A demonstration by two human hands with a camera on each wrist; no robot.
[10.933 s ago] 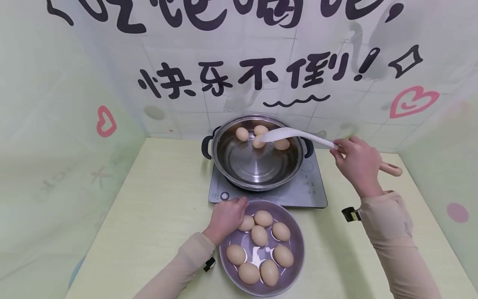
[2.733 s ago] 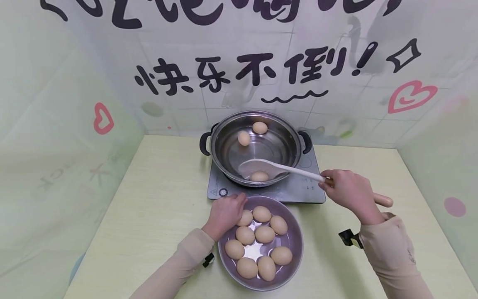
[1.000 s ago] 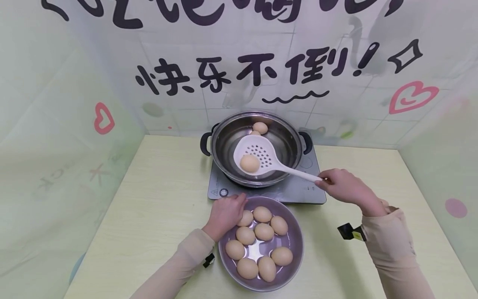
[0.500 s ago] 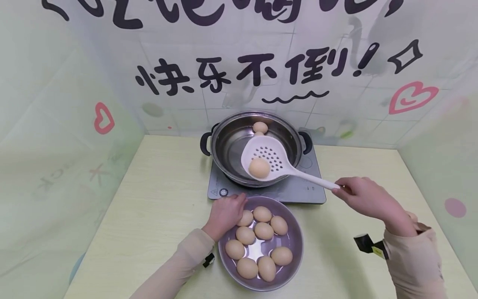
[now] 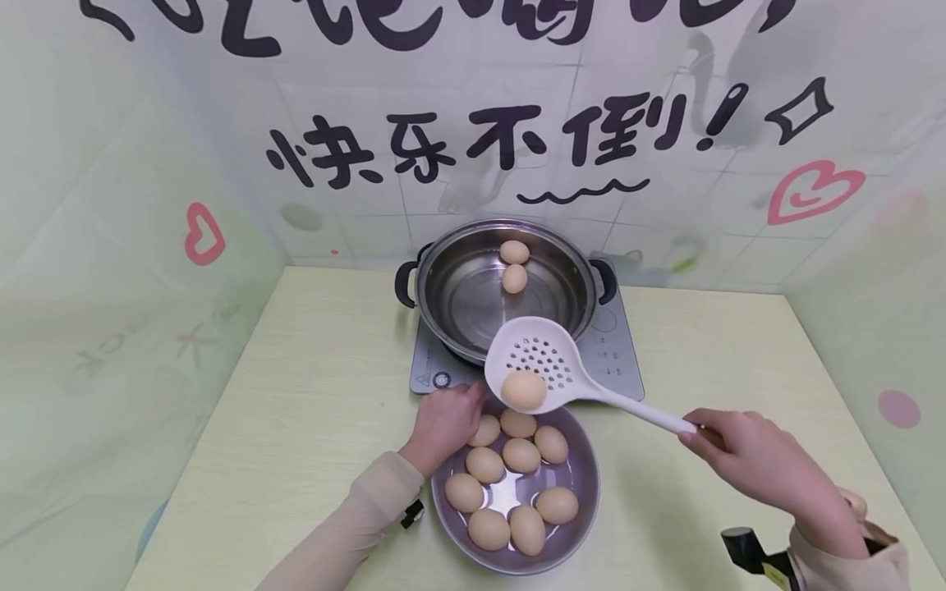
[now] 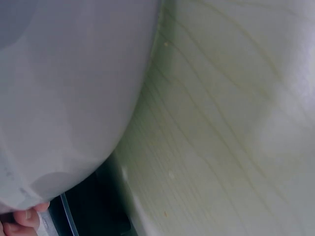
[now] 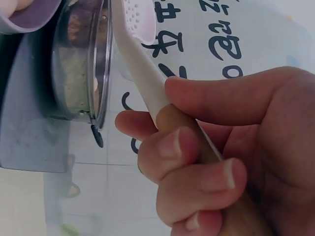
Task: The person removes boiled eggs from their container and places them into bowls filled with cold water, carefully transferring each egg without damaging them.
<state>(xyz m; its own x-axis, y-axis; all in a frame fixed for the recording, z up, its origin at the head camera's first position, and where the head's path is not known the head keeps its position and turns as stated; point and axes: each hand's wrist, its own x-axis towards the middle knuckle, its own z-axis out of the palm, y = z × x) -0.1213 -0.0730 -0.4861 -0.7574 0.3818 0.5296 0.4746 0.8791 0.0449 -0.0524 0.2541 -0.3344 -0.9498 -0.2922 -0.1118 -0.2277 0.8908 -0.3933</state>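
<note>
My right hand (image 5: 754,455) grips a white skimmer (image 5: 547,345) by its wooden-coloured handle (image 7: 179,123), fingers curled round it in the right wrist view. One egg (image 5: 524,390) lies in the skimmer's perforated head, which overlaps the front of the pot and the far rim of the bowl. My left hand (image 5: 446,423) holds the purple bowl (image 5: 591,492) at its far left rim; fingertips (image 6: 27,216) show under the bowl's side in the left wrist view. Several brown eggs (image 5: 488,529) lie in the bowl. Two eggs (image 5: 515,279) are in the steel pot (image 5: 473,316).
The two-handled pot stands on a grey induction cooker (image 5: 621,369) behind the bowl. A pale wood-grained table (image 5: 296,394) carries everything. Printed sheeting (image 5: 332,238) rises close behind the cooker and on both sides.
The skimmer lifted an egg from the pot and moved toward me, over the bowl's far edge. My right hand drew back and right. The left hand stayed at the bowl.
</note>
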